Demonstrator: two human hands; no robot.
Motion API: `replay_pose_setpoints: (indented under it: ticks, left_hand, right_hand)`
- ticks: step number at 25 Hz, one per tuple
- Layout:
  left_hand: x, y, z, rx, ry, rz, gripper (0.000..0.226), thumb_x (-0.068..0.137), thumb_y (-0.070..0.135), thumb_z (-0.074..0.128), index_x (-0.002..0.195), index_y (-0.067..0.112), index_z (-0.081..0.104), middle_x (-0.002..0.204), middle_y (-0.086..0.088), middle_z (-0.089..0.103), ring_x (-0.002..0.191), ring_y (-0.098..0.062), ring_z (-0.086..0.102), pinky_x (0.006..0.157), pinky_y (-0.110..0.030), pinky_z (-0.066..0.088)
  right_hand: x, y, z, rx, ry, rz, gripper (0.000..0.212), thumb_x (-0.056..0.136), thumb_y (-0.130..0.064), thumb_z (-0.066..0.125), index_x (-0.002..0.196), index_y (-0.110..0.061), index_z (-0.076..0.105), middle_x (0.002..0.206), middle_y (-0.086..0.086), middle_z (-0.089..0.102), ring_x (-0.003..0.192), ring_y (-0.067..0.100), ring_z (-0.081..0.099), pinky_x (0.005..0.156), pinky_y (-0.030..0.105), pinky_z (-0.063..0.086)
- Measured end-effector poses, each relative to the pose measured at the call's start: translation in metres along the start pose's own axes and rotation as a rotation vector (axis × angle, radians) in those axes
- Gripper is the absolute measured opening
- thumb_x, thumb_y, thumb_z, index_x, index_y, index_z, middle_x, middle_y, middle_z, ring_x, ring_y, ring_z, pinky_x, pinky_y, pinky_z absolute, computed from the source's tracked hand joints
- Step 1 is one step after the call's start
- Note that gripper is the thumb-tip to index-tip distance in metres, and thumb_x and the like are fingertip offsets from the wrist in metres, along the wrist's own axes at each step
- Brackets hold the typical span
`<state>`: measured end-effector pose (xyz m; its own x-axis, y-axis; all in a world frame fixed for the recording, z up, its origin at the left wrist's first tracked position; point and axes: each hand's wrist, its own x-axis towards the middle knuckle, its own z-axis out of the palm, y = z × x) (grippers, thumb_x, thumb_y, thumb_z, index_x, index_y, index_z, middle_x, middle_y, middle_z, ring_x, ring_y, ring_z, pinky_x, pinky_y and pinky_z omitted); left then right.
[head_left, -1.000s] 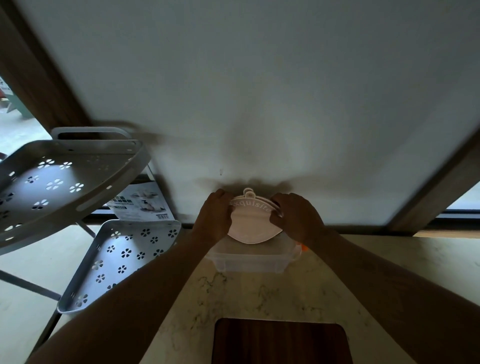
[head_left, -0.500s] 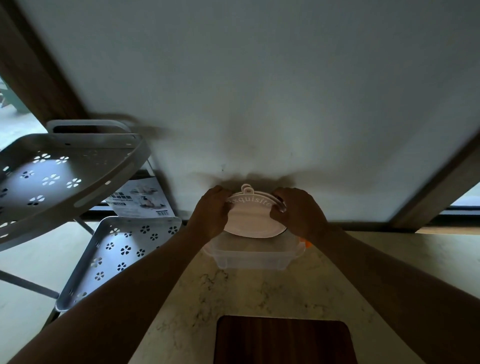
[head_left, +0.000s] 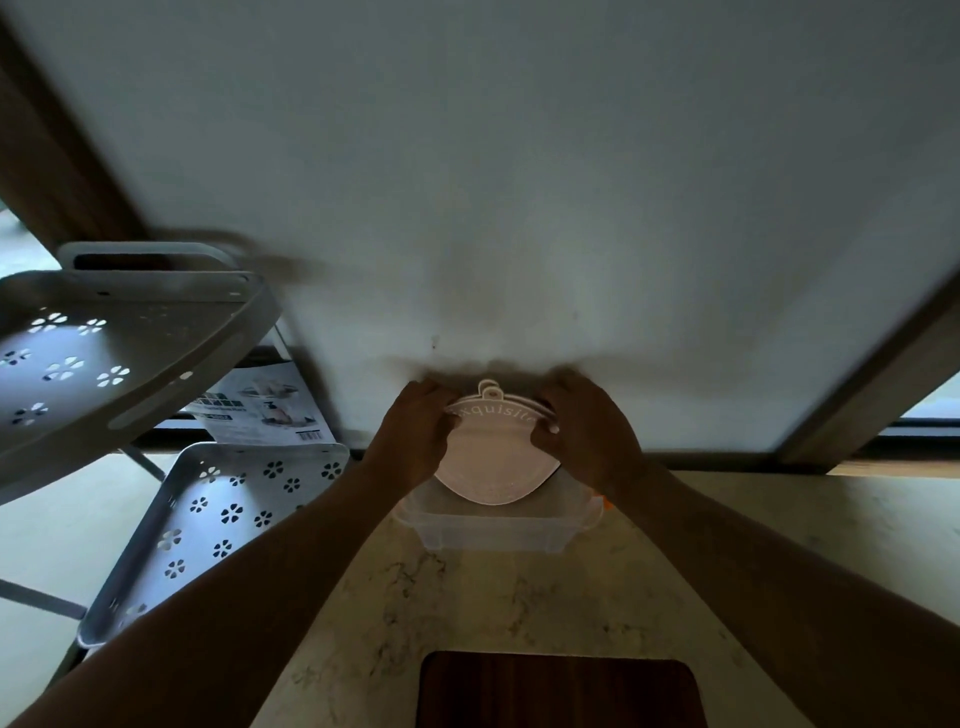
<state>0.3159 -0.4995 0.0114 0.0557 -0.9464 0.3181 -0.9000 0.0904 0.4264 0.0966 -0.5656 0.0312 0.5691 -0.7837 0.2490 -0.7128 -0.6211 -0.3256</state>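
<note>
Both my left hand (head_left: 415, 436) and right hand (head_left: 589, 439) grip the pink disc (head_left: 493, 467), unplaced, above the counter's (head_left: 519, 603) back-edge container (head_left: 493, 538).

This looks like a home kitchen to me. The worktop (head_left: 519, 597) in front of me is pale stone with grey veins and runs up to a plain white wall (head_left: 519, 208). A dark wooden chopping board (head_left: 561, 691) lies at its near edge. A clear plastic food box (head_left: 493, 535) sits at its far edge, against the wall. The pink disc (head_left: 493, 462) I hold over that box has a hanging tab, like kitchenware. Off the worktop's left edge stands a grey metal rack (head_left: 130, 364) with flower-punched shelves, and a printed packaging card (head_left: 260, 410) is propped behind it. A wooden frame (head_left: 872, 395) borders daylight on the right.
</note>
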Motion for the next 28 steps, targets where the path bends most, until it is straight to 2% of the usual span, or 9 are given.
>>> replay_pose_setpoints:
  ticks: [2,5,11,15,18,28]
  left_hand:
    - [-0.001,-0.004,0.002,0.014,0.019,0.024,0.019,0.088,0.008,0.063,0.106,0.009,0.065,0.103,-0.013,0.063,0.094,-0.029,0.053,0.077,-0.039,0.046]
    - [-0.002,-0.005,0.003,0.016,0.041,0.053,0.019,0.088,0.006,0.062,0.107,0.008,0.064,0.105,-0.014,0.062,0.093,-0.029,0.052,0.076,-0.040,0.047]
    - [-0.002,-0.006,0.008,0.010,0.084,0.042,0.020,0.088,0.004,0.059,0.108,0.007,0.062,0.111,-0.013,0.059,0.098,-0.027,0.051,0.080,-0.035,0.045]
    - [-0.001,-0.004,0.007,0.023,0.082,0.041,0.025,0.086,0.002,0.060,0.111,0.008,0.061,0.114,-0.015,0.059,0.099,-0.032,0.051,0.082,-0.042,0.046]
    - [-0.001,-0.003,0.006,0.032,0.083,0.039,0.030,0.085,0.002,0.062,0.113,0.009,0.060,0.116,-0.016,0.059,0.100,-0.036,0.051,0.083,-0.044,0.046]
    - [-0.004,0.001,0.004,0.029,0.083,0.052,0.030,0.086,0.009,0.061,0.116,0.009,0.060,0.117,-0.013,0.058,0.102,-0.030,0.051,0.085,-0.041,0.048]
  right_hand:
    - [0.002,0.000,0.003,0.024,0.027,-0.010,0.027,0.079,-0.022,0.067,0.101,-0.006,0.066,0.114,0.015,0.058,0.092,0.033,0.058,0.078,0.042,0.051]
    - [0.002,0.001,0.007,0.034,0.043,-0.013,0.027,0.079,-0.021,0.068,0.102,-0.007,0.065,0.110,0.014,0.060,0.094,0.032,0.058,0.079,0.042,0.050]
    - [0.000,0.002,0.013,0.056,0.106,-0.013,0.026,0.078,-0.023,0.071,0.099,-0.007,0.066,0.103,0.012,0.062,0.092,0.028,0.057,0.074,0.034,0.047]
    - [0.001,0.002,0.016,0.096,0.130,0.006,0.030,0.078,-0.017,0.071,0.104,-0.005,0.065,0.108,0.015,0.061,0.099,0.031,0.057,0.079,0.037,0.049]
    - [0.000,0.002,0.017,0.092,0.127,0.026,0.033,0.079,-0.018,0.070,0.108,-0.004,0.065,0.111,0.016,0.061,0.103,0.032,0.057,0.085,0.041,0.051]
    - [-0.002,0.005,0.011,0.034,0.067,0.020,0.027,0.083,-0.021,0.066,0.104,-0.005,0.064,0.110,0.016,0.058,0.098,0.031,0.057,0.082,0.044,0.051]
